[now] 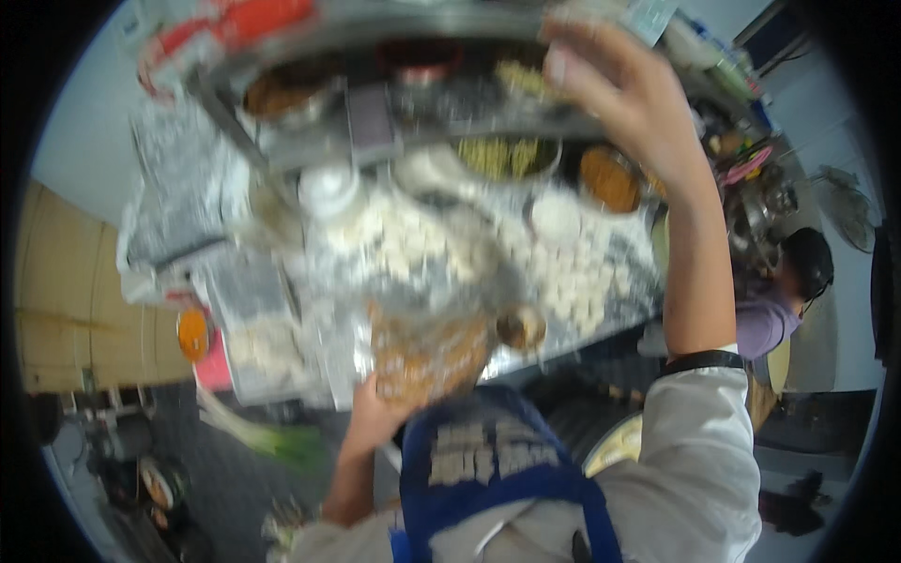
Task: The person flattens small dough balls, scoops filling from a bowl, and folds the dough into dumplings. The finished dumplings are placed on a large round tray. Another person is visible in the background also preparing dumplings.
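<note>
My left hand [380, 415] grips the lower left edge of a clear plastic bag or tray of orange-brown pieces [433, 355], held in front of my blue apron. Raised at the upper right, my right hand [626, 98] is blurred by motion. Its thumb is apart from the fingers and nothing shows between them. Behind it is a metal shelf [493, 128] above the worktable. Many small pale dough pieces [574, 274] lie on the floured tabletop. A small round bowl [521, 327] stands just right of the bag.
Under the shelf are a bowl of green filling [507, 156], a bowl of orange-brown food [609, 179] and a white container [329, 188]. A tray [257, 288] sits at the left, near a spring onion [281, 440]. Another person [771, 317] is at the right.
</note>
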`<action>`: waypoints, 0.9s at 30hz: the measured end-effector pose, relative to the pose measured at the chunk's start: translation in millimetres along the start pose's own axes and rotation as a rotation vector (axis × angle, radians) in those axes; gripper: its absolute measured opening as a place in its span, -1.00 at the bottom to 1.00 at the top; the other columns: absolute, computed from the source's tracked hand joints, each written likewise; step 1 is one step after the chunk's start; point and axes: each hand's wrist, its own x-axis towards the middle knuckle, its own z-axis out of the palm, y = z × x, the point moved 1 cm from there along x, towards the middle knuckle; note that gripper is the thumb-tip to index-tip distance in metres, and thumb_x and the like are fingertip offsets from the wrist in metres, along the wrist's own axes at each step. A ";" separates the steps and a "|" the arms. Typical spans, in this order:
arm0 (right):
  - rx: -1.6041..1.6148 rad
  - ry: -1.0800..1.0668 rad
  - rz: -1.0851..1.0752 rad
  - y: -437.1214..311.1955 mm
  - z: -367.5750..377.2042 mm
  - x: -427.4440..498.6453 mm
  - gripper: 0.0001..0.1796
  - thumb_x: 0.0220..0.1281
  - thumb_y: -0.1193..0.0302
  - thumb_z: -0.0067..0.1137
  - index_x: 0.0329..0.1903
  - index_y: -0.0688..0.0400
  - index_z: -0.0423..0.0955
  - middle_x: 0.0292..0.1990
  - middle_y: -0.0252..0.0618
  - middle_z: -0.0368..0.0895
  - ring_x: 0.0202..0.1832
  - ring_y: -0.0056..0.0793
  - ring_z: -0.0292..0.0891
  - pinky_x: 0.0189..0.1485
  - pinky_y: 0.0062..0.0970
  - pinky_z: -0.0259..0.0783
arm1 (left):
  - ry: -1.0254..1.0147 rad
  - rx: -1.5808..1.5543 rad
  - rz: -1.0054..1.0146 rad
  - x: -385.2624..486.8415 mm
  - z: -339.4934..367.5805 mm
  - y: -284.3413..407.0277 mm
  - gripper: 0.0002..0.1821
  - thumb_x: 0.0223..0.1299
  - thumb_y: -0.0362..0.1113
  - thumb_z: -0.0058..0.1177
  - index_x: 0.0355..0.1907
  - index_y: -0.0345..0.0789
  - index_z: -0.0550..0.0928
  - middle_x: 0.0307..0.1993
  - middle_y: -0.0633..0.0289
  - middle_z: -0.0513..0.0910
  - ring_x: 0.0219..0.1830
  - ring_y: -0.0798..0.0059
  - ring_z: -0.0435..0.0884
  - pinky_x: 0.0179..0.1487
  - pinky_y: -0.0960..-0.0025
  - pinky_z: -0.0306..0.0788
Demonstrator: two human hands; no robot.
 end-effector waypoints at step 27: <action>1.041 -0.026 1.224 33.6 174.3 -574.9 -0.04 0.04 0.46 0.67 0.50 0.36 0.36 0.25 -0.14 0.66 0.25 -0.44 0.59 0.36 -0.39 0.50 | -0.748 -0.143 -0.475 13.0 222.0 -97.6 -0.30 0.04 -0.55 0.44 0.33 -0.40 0.59 0.10 0.22 0.76 0.19 0.47 0.67 0.24 0.26 0.57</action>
